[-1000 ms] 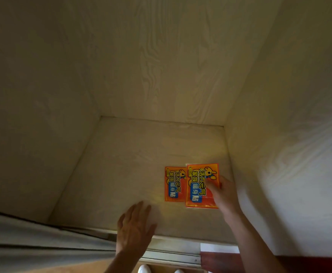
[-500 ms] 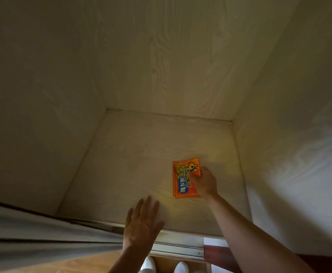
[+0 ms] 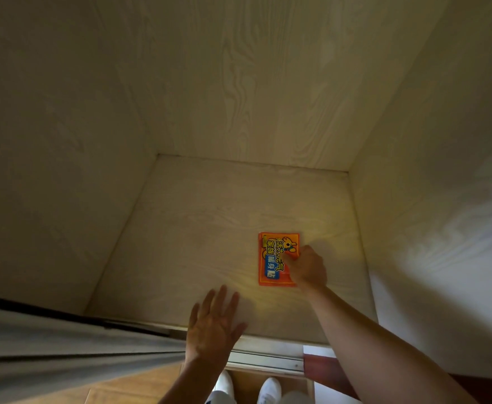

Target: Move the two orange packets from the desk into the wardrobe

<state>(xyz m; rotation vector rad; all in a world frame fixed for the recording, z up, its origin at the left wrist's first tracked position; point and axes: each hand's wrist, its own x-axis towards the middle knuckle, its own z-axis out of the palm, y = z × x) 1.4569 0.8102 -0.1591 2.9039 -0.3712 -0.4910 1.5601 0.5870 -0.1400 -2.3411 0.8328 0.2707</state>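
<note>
Two orange packets with blue and yellow print lie stacked on the pale wooden floor (image 3: 195, 228) of the wardrobe, right of centre. The top packet (image 3: 271, 258) almost covers the lower one, of which only a thin orange edge (image 3: 300, 240) shows. My right hand (image 3: 307, 268) reaches in from the lower right, its curled fingers gripping the right side of the top packet. My left hand (image 3: 212, 328) is spread flat with fingers apart at the front edge of the wardrobe floor, holding nothing.
Pale wood-grain walls close in the wardrobe at left, back and right. A grey sliding door (image 3: 64, 339) covers the lower left, and a metal rail (image 3: 265, 361) runs along the front. White shoes (image 3: 269, 389) stand on the wooden room floor below.
The packets lay side by side a second ago. My right hand slid its packet left onto the other one, so they are stacked. My left hand has stayed at the front edge.
</note>
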